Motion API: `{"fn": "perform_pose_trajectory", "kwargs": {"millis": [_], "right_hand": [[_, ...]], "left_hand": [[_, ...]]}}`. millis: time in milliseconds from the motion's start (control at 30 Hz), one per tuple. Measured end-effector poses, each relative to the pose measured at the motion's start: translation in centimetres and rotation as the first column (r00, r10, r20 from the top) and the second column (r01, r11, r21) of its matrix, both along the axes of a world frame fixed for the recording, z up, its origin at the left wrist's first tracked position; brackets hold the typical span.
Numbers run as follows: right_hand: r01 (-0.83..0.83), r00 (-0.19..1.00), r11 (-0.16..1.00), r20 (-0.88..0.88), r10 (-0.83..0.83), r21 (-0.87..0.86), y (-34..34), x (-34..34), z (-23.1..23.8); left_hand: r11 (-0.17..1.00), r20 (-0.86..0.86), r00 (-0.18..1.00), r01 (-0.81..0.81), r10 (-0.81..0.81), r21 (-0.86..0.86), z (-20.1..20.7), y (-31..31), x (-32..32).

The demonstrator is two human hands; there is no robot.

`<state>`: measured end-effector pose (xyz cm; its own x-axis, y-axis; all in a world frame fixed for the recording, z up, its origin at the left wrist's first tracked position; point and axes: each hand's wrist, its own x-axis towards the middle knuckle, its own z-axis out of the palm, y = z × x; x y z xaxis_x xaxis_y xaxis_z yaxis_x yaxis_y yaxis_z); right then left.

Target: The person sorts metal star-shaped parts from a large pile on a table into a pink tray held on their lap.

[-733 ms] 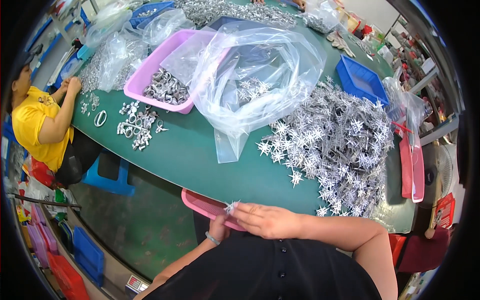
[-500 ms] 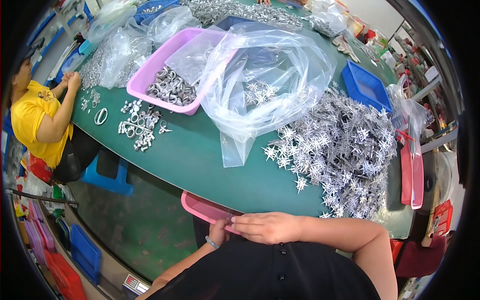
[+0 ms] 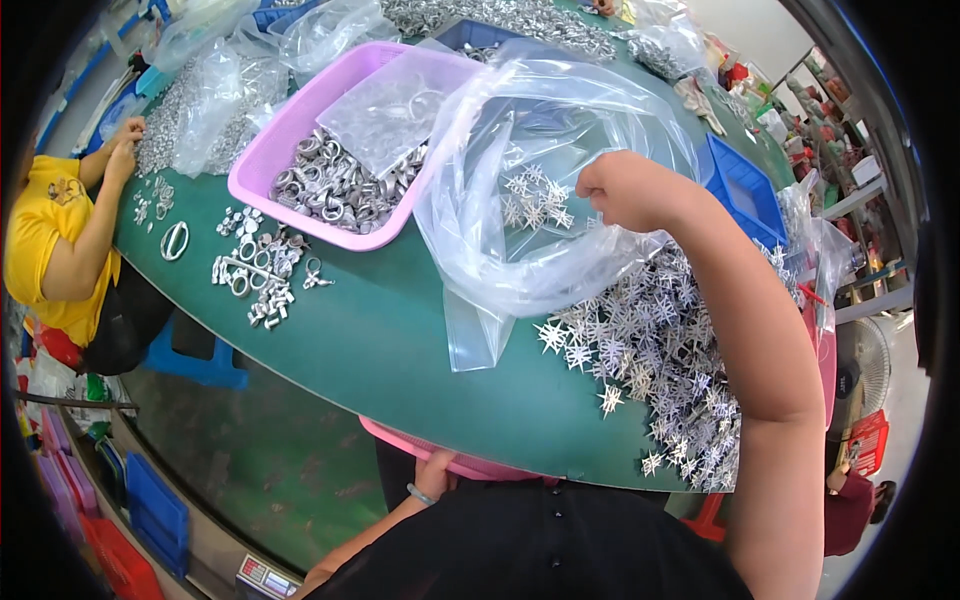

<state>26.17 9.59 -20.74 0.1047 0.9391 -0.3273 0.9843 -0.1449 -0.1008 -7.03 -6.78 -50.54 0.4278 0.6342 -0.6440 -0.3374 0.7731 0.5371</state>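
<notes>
My right hand (image 3: 630,192) hangs over the mouth of a large clear plastic bag (image 3: 480,265), its fingers curled in and pressed together. What they hold, if anything, is hidden. Inside the bag lies a small cluster of spiky, star-shaped metal pieces (image 3: 535,198). A big heap of the same metal stars (image 3: 650,345) spreads over the green table to the right, partly behind my right forearm. Low at the table's front edge, my left hand (image 3: 434,474) is closed at the near rim of a pink basket (image 3: 490,467), which is largely under the tabletop.
A lilac tub (image 3: 250,170) of metal rings stands left of the bag. Loose metal parts (image 3: 262,270) lie in front of it on the green table (image 3: 390,340). A blue bin (image 3: 745,190) sits at the right. On the left, a person in yellow (image 3: 60,225) works at the table.
My right hand has left the pink basket's rim and risen forward to the bag. The left hand has stayed at the basket. The view has shifted slightly.
</notes>
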Motion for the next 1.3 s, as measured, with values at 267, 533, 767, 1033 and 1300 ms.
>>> {"fn": "perform_pose_trajectory", "kwargs": {"millis": [267, 533, 767, 1033, 1300], "right_hand": [[-0.036, 0.985, 0.999, 0.172, 0.029, 0.039, 3.4, 1.0, -4.2], [-0.132, 0.968, 0.986, 0.202, 0.151, -0.102, 2.5, -0.3, -3.4], [-0.101, 0.954, 0.982, 0.263, 0.141, -0.162, 2.1, 1.0, -4.5], [-0.059, 0.930, 0.979, 0.345, 0.126, -0.196, 2.4, 0.9, -4.9], [-0.229, 0.971, 0.953, 0.116, 0.209, 0.198, 2.9, 1.5, -6.7]], "left_hand": [[0.988, 0.121, 0.981, -0.155, 0.153, 0.007, 0.3, -0.1, 0.6], [0.997, 0.122, 0.991, -0.065, 0.061, 0.032, -1.2, -0.1, -0.1], [0.998, 0.145, 0.989, -0.026, 0.017, 0.063, -1.4, 0.1, -0.2], [0.994, 0.143, 0.985, -0.104, 0.097, 0.045, -0.8, -0.1, 0.3], [0.993, 0.188, 0.978, -0.105, 0.095, 0.048, -1.3, -0.1, 0.1]]}}
